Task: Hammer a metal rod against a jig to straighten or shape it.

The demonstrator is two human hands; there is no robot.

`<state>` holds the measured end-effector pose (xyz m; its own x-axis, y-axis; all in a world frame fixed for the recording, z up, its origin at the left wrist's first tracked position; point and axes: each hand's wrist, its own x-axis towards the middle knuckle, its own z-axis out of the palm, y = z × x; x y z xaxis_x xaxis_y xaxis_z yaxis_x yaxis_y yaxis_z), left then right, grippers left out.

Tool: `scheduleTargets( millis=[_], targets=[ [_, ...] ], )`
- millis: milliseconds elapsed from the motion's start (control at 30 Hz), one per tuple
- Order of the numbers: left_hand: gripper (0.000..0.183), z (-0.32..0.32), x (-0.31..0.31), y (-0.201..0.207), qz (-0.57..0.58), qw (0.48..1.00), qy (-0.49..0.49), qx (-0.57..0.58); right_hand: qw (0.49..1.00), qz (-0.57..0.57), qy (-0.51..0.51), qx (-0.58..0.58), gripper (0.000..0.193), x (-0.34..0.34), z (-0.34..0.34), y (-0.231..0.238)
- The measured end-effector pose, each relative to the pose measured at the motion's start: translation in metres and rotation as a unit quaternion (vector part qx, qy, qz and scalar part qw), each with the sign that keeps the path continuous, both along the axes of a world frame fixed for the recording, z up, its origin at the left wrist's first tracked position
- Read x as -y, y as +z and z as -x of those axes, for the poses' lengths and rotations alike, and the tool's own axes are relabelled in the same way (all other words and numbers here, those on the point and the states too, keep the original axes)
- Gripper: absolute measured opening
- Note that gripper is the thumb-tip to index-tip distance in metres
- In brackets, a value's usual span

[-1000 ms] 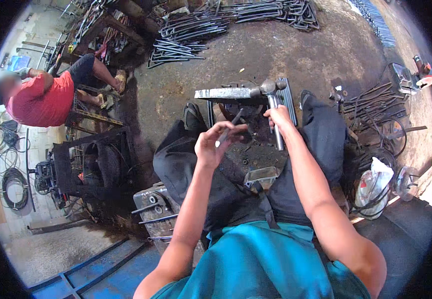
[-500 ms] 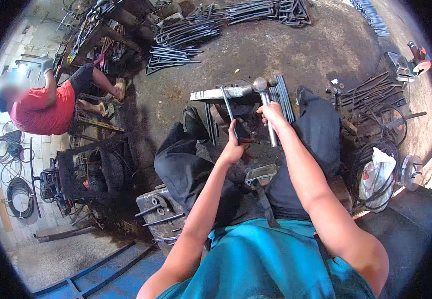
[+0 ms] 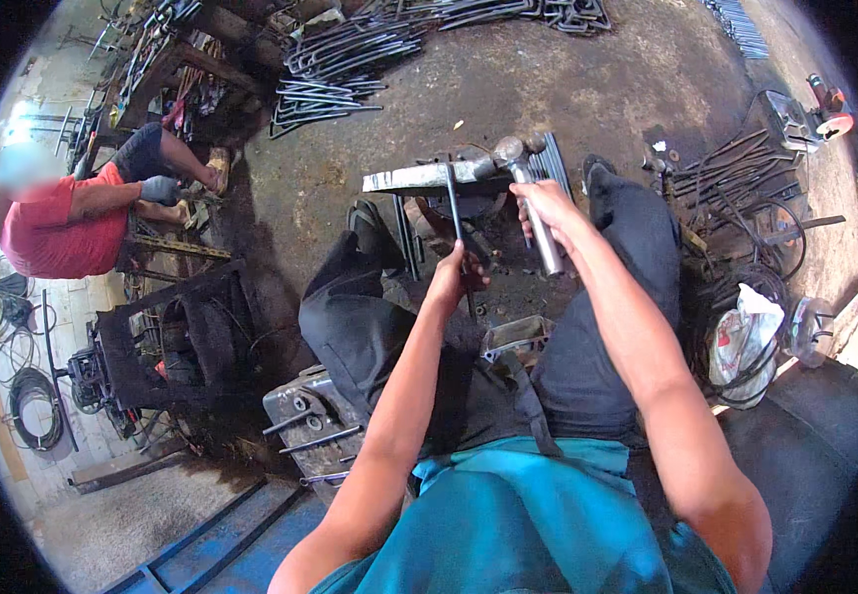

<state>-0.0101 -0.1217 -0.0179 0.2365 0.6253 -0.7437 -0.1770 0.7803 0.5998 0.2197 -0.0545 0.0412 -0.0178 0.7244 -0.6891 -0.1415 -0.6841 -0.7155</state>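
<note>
My left hand (image 3: 455, 277) is closed around a thin metal rod (image 3: 454, 203), whose far end lies over the bright top of an anvil (image 3: 404, 179). My right hand (image 3: 550, 210) grips a hammer (image 3: 546, 241) by its metal handle. The hammer head (image 3: 511, 150) is at the anvil's right end, to the right of the rod; I cannot tell whether it touches the anvil. Several straight rods (image 3: 551, 163) stand just right of the hammer head, and more rods (image 3: 406, 238) are below the anvil's left part, between my knees.
Bent rods (image 3: 350, 54) lie piled on the far floor. At the left sits a person in a red shirt (image 3: 63, 226), beside a dark machine frame (image 3: 172, 332). Rusty rods (image 3: 736, 178), a white sack (image 3: 746, 342) and an angle grinder (image 3: 830, 114) are at the right. A metal plate with pins (image 3: 310, 416) is beside my left thigh.
The rod in my left hand has turned more upright on the anvil. My right hand still holds the hammer near the anvil's right end. The other person's gloved hand has come down.
</note>
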Motion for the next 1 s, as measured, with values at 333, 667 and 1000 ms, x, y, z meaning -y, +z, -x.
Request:
scheduleTargets(
  millis=[333,667,1000],
  targets=[
    [0.064,-0.009,-0.009,0.003,-0.176,0.978,-0.023,-0.107,0.917,-0.173,0.106,0.343,0.031,-0.010,-0.006,0.030],
    [0.031,0.007,-0.043,0.031,-0.191,0.916,-0.234,-0.263,0.845,-0.299,0.159,0.415,0.030,0.003,0.005,0.021],
    [0.026,0.048,-0.087,0.001,-0.293,0.836,-0.377,-0.271,0.978,-0.025,0.203,0.029,0.022,-0.007,0.021,0.003]
  ],
)
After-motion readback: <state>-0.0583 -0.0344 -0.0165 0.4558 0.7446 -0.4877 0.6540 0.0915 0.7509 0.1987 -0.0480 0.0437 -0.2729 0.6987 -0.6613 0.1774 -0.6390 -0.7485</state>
